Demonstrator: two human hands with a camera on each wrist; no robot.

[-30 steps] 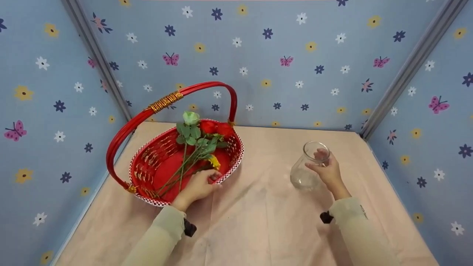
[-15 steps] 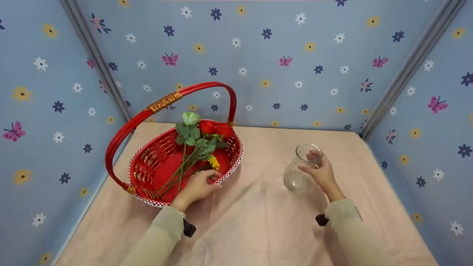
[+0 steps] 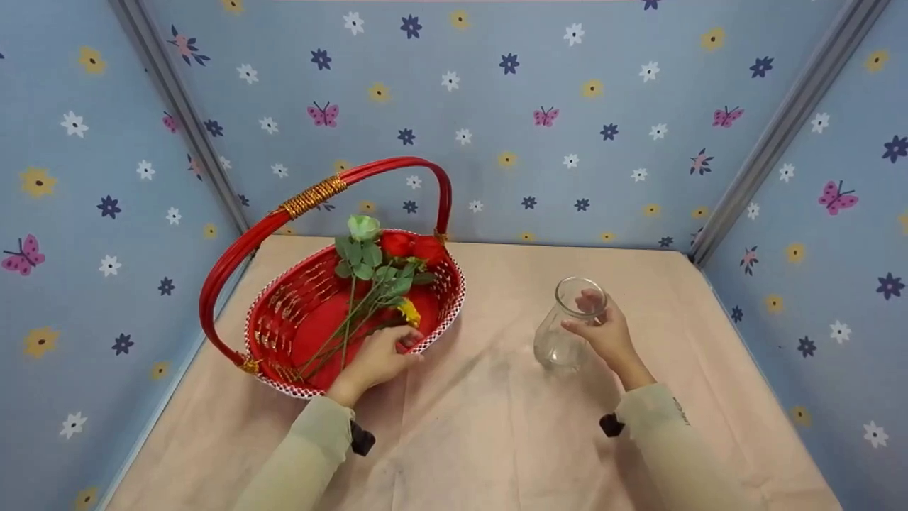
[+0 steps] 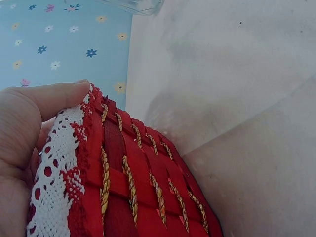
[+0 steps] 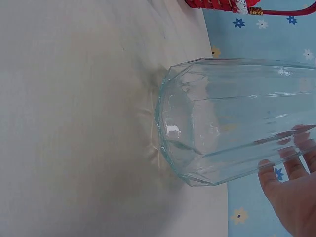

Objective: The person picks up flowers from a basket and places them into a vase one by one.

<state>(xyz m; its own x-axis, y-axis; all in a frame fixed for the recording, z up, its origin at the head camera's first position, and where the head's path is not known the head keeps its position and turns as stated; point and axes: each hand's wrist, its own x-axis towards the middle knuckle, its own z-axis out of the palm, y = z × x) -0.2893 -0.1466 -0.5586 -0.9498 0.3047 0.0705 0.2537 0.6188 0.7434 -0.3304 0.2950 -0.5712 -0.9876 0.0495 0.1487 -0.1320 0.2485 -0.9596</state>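
Note:
My left hand [image 3: 379, 358] grips the near rim of a red woven basket [image 3: 287, 312]; in the left wrist view the thumb lies along its white lace edging [image 4: 59, 168]. Inside the basket lie long-stemmed flowers: a pale green rose [image 3: 364, 227], red blooms [image 3: 428, 250] and a yellow flower [image 3: 408, 312]. To the right, my right hand [image 3: 608, 339] holds a clear glass vase [image 3: 557, 344] near its neck. The vase's faceted base shows in the right wrist view, at or close to the cloth. Part of the fingers is seen through the glass.
A pale pink cloth [image 3: 468, 440] covers the table. Blue patterned panels [image 3: 496, 177] close off the back and both sides. The basket's tall red handle [image 3: 245, 248] arches above the flowers.
My right hand has moved the glass vase left across the table, toward the basket. The left hand stays on the basket rim, and the flowers lie as before.

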